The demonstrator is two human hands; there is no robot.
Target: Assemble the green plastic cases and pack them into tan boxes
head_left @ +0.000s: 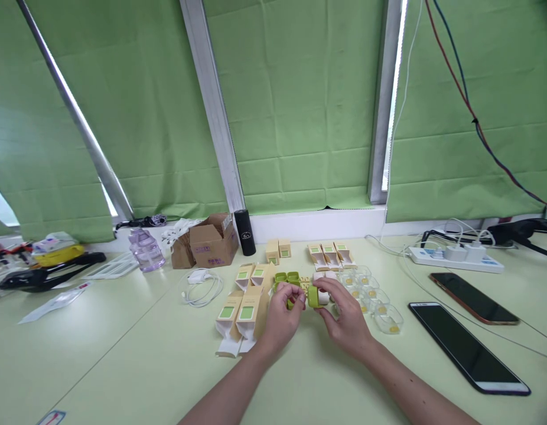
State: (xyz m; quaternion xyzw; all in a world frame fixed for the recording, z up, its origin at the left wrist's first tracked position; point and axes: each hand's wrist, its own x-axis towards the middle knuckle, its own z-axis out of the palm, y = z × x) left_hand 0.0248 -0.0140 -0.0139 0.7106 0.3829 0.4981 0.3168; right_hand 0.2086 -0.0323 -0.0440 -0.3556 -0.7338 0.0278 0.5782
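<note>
My right hand (348, 316) grips a small green square-shaped piece (313, 297) between thumb and fingers. Close to its left is my left hand (285, 314), fingers pinched together; whatever they hold, if anything, is too small to make out. Behind the hands stand several green square cups (293, 276), with small yellowish pieces (304, 282) beside them. White rounded pieces (325, 275) lie just past my right hand. To its right are several clear plastic cups (387, 320) with yellow spots in them. Cream cartons with green labels (252, 313) stand left of my left hand, flaps open.
More cartons (330, 255) stand at the back, near a black cylinder (244, 232) and a brown cardboard box (214, 241). A coiled white charger cable (202, 289) lies left. Two phones (471, 345) and a power strip (455, 260) are on the right.
</note>
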